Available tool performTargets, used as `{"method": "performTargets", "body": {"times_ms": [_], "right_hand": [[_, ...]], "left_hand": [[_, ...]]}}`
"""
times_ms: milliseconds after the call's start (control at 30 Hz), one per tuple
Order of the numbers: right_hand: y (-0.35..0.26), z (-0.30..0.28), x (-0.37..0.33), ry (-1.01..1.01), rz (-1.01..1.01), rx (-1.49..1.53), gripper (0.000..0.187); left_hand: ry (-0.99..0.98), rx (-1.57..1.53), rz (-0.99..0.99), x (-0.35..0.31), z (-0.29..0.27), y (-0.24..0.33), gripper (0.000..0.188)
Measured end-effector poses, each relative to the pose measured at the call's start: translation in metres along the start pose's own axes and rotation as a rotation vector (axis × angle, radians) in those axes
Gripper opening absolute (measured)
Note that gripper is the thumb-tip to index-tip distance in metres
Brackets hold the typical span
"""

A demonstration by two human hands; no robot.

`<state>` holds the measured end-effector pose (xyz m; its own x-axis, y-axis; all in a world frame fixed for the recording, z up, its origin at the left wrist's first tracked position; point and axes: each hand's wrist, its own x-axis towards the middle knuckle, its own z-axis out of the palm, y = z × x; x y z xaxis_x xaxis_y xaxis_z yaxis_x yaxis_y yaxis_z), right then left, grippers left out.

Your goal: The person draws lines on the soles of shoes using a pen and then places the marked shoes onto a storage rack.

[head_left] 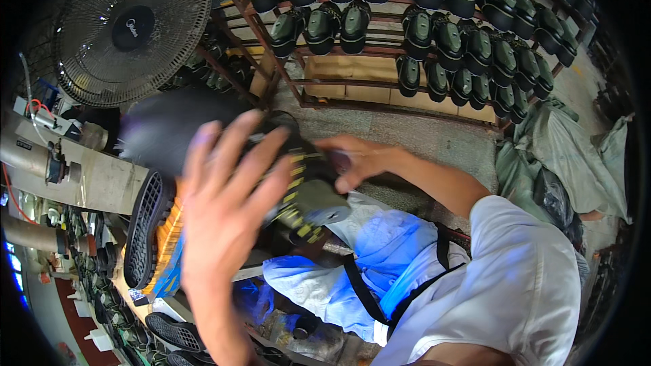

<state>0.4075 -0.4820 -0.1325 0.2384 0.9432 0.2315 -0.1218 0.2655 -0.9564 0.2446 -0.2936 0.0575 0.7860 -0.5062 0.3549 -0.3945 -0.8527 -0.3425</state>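
A black shoe upper (183, 125) on an olive-green shoe last (324, 205) is held up close, its dark rounded front toward the left. Yellow dashes run round its collar. My right hand (356, 160) grips it at the far right side, some fingers hidden behind it. My left hand (234, 210) passes in front of the upper with fingers spread, blurred; whether it touches the upper I cannot tell. Left of that hand, a black rubber sole (146, 234) stands on edge against an orange-and-blue ridged thing (171, 230).
A large fan (132, 27) stands at the upper left. Racks (325, 85) of shoes on lasts fill the back. Grey-green sacks (569, 149) lie at the right. Pipe-like machine parts (30, 156) reach in from the left. More soles (175, 332) lie at the lower left.
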Motion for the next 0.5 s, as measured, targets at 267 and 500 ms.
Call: {"method": "performTargets", "body": {"times_ms": [267, 500], "right_hand": [[0.141, -0.058, -0.155, 0.584, 0.038, 0.529, 0.061], [0.079, -0.265, -0.068, 1.137, -0.111, 0.496, 0.071]], "left_hand": [[0.14, 0.054, -0.318, -0.016, 0.111, -0.1, 0.04], [-0.099, -0.361, -0.674, -0.032, 0.146, -0.114, 0.035]]}}
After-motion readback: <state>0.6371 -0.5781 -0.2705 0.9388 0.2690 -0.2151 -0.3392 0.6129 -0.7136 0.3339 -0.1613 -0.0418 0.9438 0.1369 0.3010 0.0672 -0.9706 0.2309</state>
